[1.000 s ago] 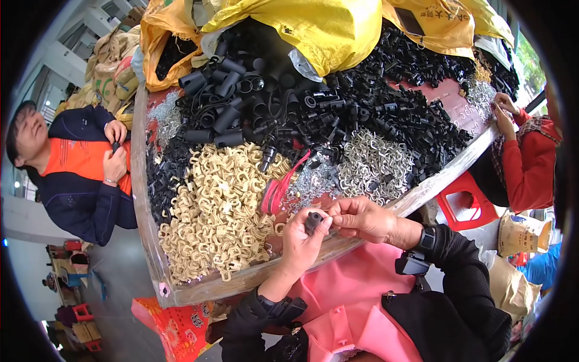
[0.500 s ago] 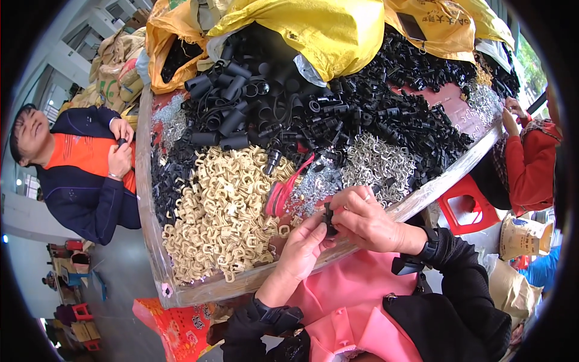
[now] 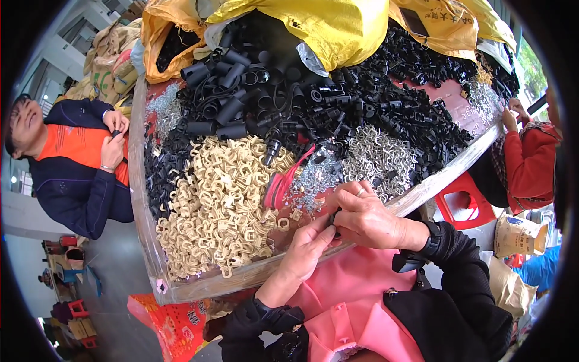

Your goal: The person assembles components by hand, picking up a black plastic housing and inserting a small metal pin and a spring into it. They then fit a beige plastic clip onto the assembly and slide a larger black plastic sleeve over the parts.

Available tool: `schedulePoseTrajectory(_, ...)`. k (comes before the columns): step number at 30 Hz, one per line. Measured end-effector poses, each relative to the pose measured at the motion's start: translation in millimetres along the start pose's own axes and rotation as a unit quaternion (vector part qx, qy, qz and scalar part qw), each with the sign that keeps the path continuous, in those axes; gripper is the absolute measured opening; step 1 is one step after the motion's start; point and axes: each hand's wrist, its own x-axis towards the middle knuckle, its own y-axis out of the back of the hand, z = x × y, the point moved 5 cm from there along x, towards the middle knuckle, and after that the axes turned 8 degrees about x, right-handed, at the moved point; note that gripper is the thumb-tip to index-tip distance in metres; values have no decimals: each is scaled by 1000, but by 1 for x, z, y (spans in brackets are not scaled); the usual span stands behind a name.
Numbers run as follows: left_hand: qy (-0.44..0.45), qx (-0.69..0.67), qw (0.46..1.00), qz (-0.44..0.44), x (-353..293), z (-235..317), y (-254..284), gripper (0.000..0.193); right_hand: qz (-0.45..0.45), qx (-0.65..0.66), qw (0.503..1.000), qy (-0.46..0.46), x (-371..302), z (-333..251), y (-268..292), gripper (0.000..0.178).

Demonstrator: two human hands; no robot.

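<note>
black part [image 3: 333, 218], small, between fingers [image 3: 348, 200]

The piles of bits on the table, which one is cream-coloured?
The big pile of cream loops, at the near left of the table. Its pale colour sets it apart: the hooks are silvery and the tubes black.

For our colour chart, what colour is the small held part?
The small part is black; the head view shows it.

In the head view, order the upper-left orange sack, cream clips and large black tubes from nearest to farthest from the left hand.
1. Cream clips: left of the left hand.
2. Large black tubes: behind the clips.
3. Orange sack: far left corner.
</note>
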Motion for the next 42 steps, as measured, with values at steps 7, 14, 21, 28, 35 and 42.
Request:
schedulePoseTrajectory(7, 18, -132, 991, -16, 14, 5, 10, 25, 153, 35, 988, -9, -8, 33, 18, 14)
schedulePoseTrajectory(14, 2, -14, 997, 82, 30, 9, 17, 21, 43, -305, 941, -143, -31, 104, 21, 11)
schedulePoseTrajectory(21, 22, -82, 995, 59, 37, 4, 10, 19, 107, -246, 956, -122, -31, 106, 22, 10)
schedulePoseTrajectory(28, -2, -95, 995, 43, 40, 3, 0, 18, 93, -207, 968, -109, -33, 111, 22, 12)
schedulePoseTrajectory(35, -52, -120, 991, 7, 38, 7, -2, 22, 121, 521, 807, -249, -37, 94, 1, 11)
schedulePoseTrajectory(42, -95, -124, 987, -31, 32, 11, 2, 22, 52, 722, 641, -257, -26, 81, -37, 9)
